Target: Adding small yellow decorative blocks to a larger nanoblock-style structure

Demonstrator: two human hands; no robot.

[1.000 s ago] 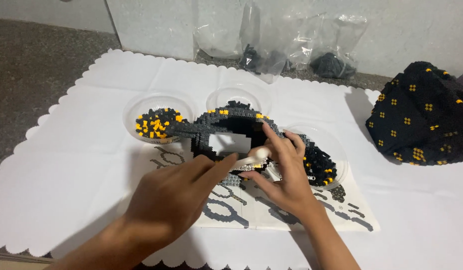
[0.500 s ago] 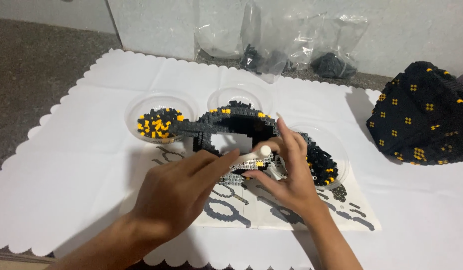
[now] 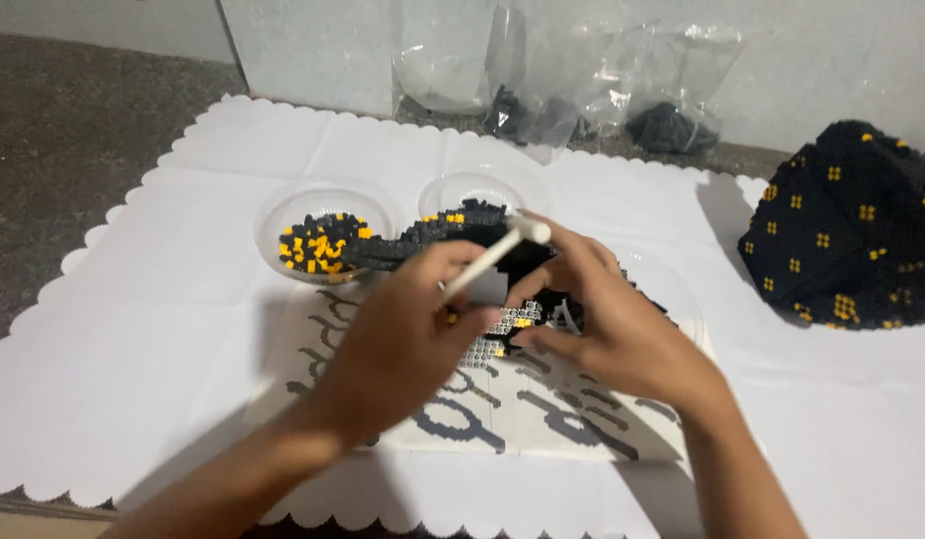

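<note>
Hands meet over the black-and-yellow brick model (image 3: 437, 235) at the middle of the white mat (image 3: 163, 299). Left hand (image 3: 407, 344) pinches a white stick tool (image 3: 494, 255). Right hand (image 3: 612, 324) curls over the model, hiding its near part; its grip is unclear.

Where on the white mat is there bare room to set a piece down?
Bare mat lies left of the bead bowl, and between the plastic bags and bowls. Crowded at centre: both hands, block model, instruction sheet.
</note>
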